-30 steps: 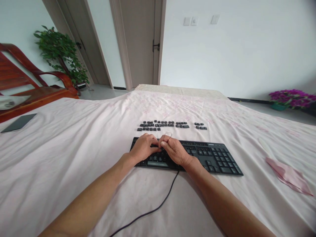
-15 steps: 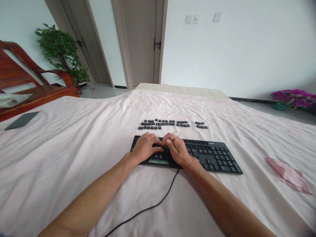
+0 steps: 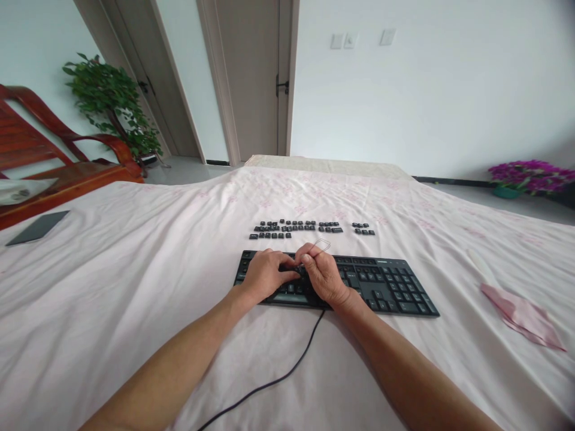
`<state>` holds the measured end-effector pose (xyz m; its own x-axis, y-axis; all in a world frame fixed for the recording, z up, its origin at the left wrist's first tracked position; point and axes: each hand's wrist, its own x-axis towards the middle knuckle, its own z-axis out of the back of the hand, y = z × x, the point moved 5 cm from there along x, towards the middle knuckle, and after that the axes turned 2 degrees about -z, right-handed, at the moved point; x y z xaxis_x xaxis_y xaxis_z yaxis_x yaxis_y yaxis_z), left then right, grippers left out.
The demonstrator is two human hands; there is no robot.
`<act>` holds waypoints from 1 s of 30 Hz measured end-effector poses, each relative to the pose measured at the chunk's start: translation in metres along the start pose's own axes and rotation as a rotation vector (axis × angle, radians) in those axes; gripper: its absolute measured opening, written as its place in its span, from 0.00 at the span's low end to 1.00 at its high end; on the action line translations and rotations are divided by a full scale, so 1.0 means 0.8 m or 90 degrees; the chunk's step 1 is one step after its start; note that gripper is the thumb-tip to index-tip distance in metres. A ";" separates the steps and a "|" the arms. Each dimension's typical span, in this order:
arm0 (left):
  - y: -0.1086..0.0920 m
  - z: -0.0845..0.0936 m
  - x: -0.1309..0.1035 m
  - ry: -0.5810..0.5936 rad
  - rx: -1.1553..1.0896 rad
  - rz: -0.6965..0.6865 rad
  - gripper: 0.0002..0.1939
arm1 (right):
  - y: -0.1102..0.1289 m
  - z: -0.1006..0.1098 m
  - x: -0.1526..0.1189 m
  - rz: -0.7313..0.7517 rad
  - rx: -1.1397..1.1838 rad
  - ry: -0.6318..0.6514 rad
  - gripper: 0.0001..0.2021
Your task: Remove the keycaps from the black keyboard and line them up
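Note:
A black keyboard [image 3: 375, 290] lies on the pale pink cloth, its cable running toward me. My right hand [image 3: 321, 274] is closed round a thin wire tool [image 3: 322, 244], whose loop sticks out above the fist over the keyboard's middle. Just left of it, my left hand [image 3: 269, 274] rests over the keys, thumb and forefinger brought together near the tool's hidden lower end; a small dark thing, perhaps a keycap, is between them, too small to be sure. Loose black keycaps [image 3: 299, 227] lie in rows beyond the keyboard.
A dark flat object [image 3: 38, 228] lies at the cloth's left edge, and a folded pink cloth [image 3: 521, 314] at the right. A wooden chair [image 3: 67, 173] and a plant [image 3: 108, 99] stand at the back left, purple flowers [image 3: 532, 176] at the back right.
The view has shifted slightly. My left thumb and forefinger have come closer to the right fist, and the wire loop shows more clearly above it.

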<state>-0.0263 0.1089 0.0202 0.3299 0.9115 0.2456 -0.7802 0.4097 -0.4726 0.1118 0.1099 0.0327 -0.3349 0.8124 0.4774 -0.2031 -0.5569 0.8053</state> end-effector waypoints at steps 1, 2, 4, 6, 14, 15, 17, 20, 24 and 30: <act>0.000 0.000 0.000 -0.002 -0.003 0.002 0.09 | 0.001 0.000 0.000 0.008 -0.007 -0.005 0.17; 0.001 -0.001 0.000 -0.005 -0.006 0.005 0.09 | 0.001 0.000 -0.001 0.017 -0.014 -0.010 0.16; 0.001 -0.001 0.001 -0.007 -0.013 0.013 0.07 | 0.004 0.001 -0.002 0.029 -0.029 -0.021 0.15; 0.002 -0.002 0.001 -0.007 -0.027 0.023 0.07 | 0.006 0.003 -0.003 0.036 -0.041 -0.045 0.15; 0.000 0.002 -0.001 -0.060 -0.034 0.021 0.08 | 0.003 0.026 -0.004 -0.005 -0.037 -0.231 0.16; 0.000 0.002 -0.001 -0.056 -0.020 0.013 0.08 | 0.001 0.027 -0.003 -0.010 -0.031 -0.240 0.16; -0.003 0.004 0.000 -0.047 0.024 -0.009 0.06 | 0.000 0.028 -0.001 -0.017 -0.020 -0.248 0.16; -0.007 0.007 0.002 -0.038 0.120 -0.047 0.06 | 0.000 0.032 0.002 -0.030 -0.021 -0.253 0.17; -0.011 0.011 0.002 -0.030 0.216 -0.077 0.08 | -0.003 0.042 0.004 -0.070 -0.018 -0.269 0.18; -0.005 0.013 0.000 -0.022 0.300 -0.096 0.08 | -0.019 0.061 0.004 -0.108 -0.007 -0.314 0.19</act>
<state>-0.0289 0.1073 0.0311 0.4460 0.8381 0.3141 -0.8830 0.4693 0.0018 0.1583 0.1297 0.0392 0.1762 0.8747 0.4515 -0.2279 -0.4099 0.8832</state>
